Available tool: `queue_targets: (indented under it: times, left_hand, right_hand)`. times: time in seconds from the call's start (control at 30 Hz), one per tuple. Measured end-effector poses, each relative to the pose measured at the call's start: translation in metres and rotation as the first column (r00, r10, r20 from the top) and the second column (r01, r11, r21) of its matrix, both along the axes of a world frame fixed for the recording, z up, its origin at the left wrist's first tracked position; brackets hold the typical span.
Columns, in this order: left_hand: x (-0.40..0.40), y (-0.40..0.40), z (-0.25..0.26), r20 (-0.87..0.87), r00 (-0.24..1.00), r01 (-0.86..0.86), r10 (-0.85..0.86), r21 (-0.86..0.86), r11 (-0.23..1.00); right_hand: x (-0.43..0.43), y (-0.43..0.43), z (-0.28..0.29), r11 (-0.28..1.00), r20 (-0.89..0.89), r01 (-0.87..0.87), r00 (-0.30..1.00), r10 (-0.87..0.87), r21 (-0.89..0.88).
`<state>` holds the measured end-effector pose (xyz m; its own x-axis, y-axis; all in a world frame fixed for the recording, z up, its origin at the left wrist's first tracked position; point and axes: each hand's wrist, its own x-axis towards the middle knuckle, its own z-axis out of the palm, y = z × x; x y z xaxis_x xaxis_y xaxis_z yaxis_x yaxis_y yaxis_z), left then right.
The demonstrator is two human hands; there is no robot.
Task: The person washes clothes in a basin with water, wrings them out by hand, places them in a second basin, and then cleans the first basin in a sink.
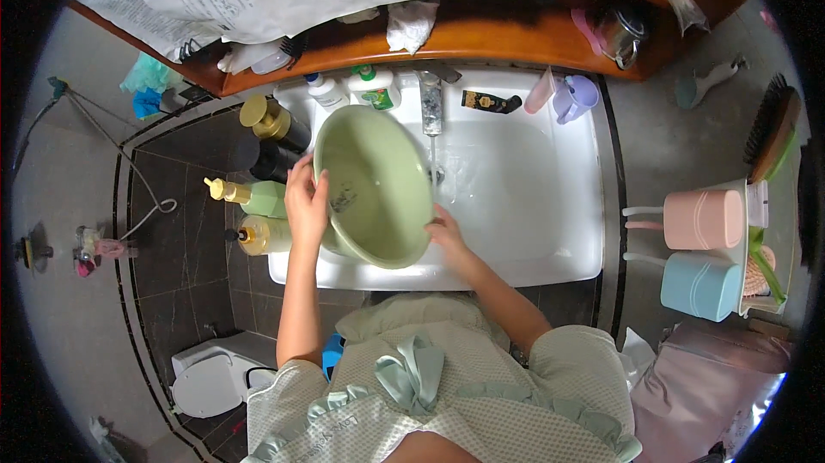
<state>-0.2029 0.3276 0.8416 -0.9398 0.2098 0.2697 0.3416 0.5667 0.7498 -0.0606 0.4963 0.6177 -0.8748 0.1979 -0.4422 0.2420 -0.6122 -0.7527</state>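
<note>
A pale green plastic basin (387, 186) is tilted over the left half of a white ceramic sink (515, 205). My left hand (306, 199) grips its left rim, with the thumb over the edge. At the lower right rim my right hand (448, 234) touches the basin; its fingers are partly hidden behind the wall. Dark marks, possibly a print, show on the basin's inner left side. From the metal faucet (430, 102) a thin stream of water runs down beside the basin's right rim to the drain (438, 174).
Pump bottles (264, 199) crowd the sink's left side. Along the back ledge stand a green-labelled bottle (375, 88), a black tube (490, 102), a pink tube (540, 92) and a purple cup (573, 99). A wooden shelf (503, 31) overhangs the back. Pink (702, 219) and blue (701, 286) holders hang at right.
</note>
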Motion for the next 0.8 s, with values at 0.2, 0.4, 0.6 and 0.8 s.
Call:
queue_targets:
  times: [0.2, 0.4, 0.6, 0.8]
  left_hand:
    - [-0.004, -0.022, -0.079, 0.010, 0.999, 0.034, -0.034, -0.008, 0.999]
    - [0.000, -0.030, -0.156, 0.338, 0.934, -0.141, 0.115, 0.054, 0.989]
    - [0.006, -0.042, -0.199, 0.486, 0.873, -0.055, 0.049, -0.002, 0.998]
    - [-0.003, -0.051, -0.211, 0.500, 0.859, -0.010, 0.109, -0.196, 0.981]
  right_hand:
    - [0.028, 0.070, 0.017, 0.956, 0.048, 0.146, 0.985, -0.163, 0.256]
    - [0.027, 0.084, 0.047, 0.822, 0.052, 0.211, 0.959, -0.279, 0.530]
    - [0.029, 0.077, 0.025, 0.772, -0.003, 0.291, 0.936, -0.351, 0.565]
    - [0.019, 0.069, 0.028, 0.755, -0.022, 0.219, 0.965, -0.262, 0.618]
